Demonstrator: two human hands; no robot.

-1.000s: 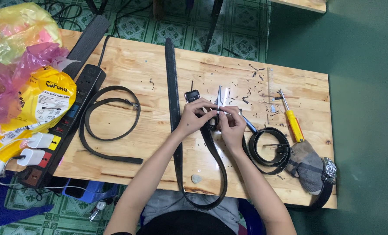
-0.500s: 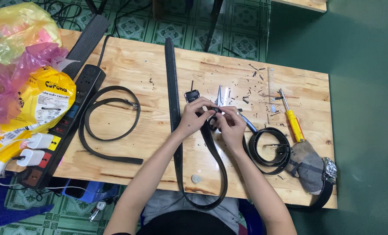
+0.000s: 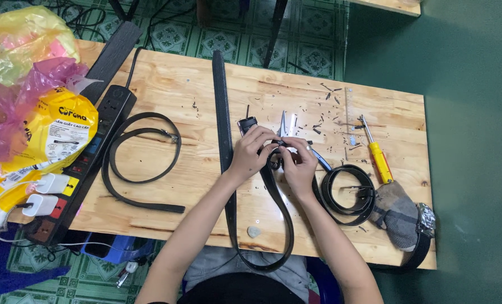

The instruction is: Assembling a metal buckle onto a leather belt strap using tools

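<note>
Black belt (image 3: 273, 191) end pinched in my left hand (image 3: 250, 155) and right hand (image 3: 297, 164) fingers; scissors (image 3: 287, 125) just beyond belt — I risk nicking fingertip.

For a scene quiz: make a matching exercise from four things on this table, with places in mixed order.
Things:
1. screwdriver
2. power strip
3. coiled belt
4. long belt

Places:
A. left edge, plugs in it
B. between both hands, looping off the near edge
C. far right, yellow handle
D. just right of the right hand

Pairs: 1-C, 2-A, 3-D, 4-B
</note>
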